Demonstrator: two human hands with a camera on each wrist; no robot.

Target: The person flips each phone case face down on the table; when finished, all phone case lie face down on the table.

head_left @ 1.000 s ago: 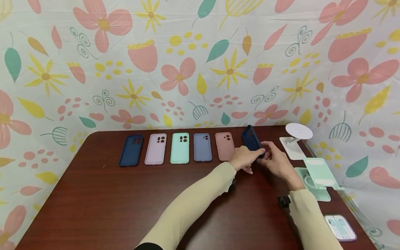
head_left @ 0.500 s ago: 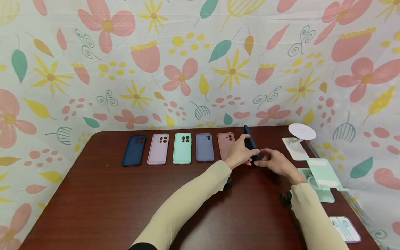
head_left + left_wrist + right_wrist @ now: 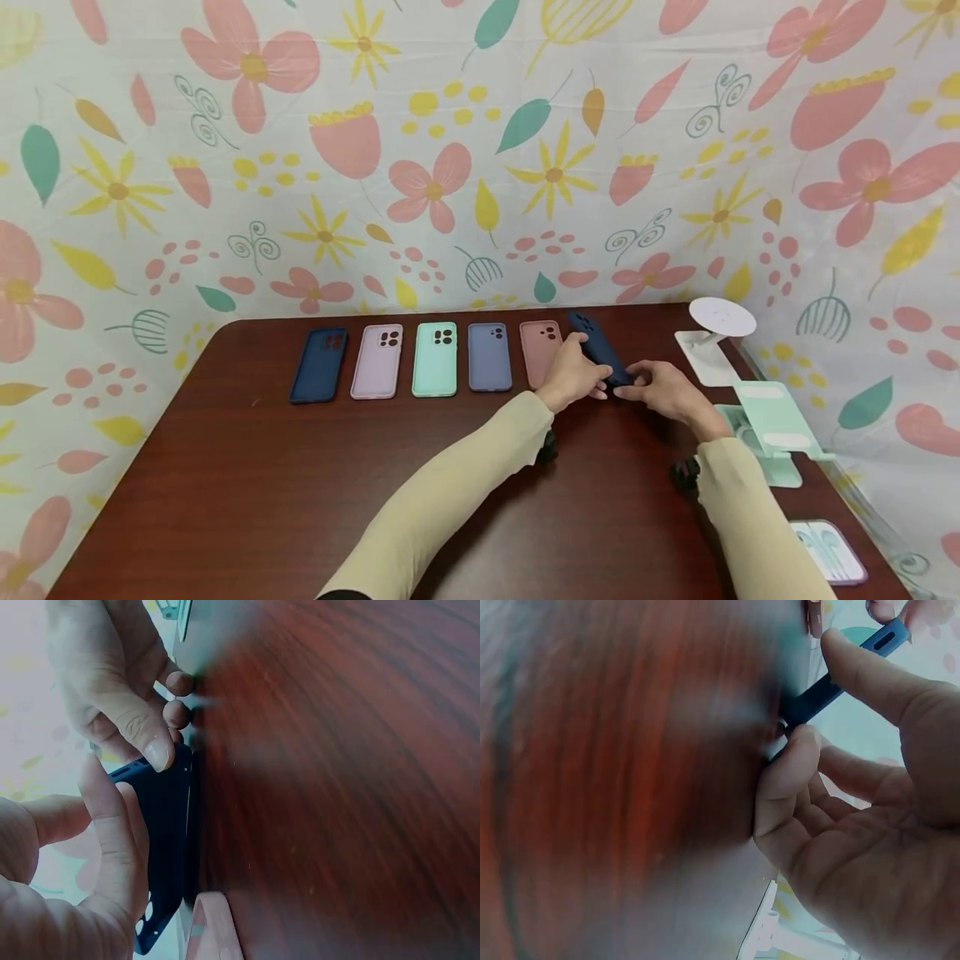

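A dark blue phone case (image 3: 602, 348) lies tilted at the back right of the table, its camera cutouts toward the far end. My left hand (image 3: 572, 373) holds its left side, with thumb near the lower end. My right hand (image 3: 663, 392) pinches the lower right corner. In the left wrist view the right thumb presses that corner of the case (image 3: 166, 832), close over the tabletop. The right wrist view shows the case (image 3: 819, 697) between right thumb and fingers. A pink phone case (image 3: 536, 337) lies just left, partly hidden by my left hand.
Leftward in a row lie a grey-blue case (image 3: 489, 358), a mint case (image 3: 434, 362), a lilac case (image 3: 375, 367) and another dark blue case (image 3: 318, 367). Along the right edge stand a white stand (image 3: 722, 317), a mint stand (image 3: 776, 417) and boxed earphones (image 3: 828, 550).
The dark blue case has turned from standing on its long edge to leaning over, its back with the cutouts now facing up. My left hand has shifted from its lower end to its left side.
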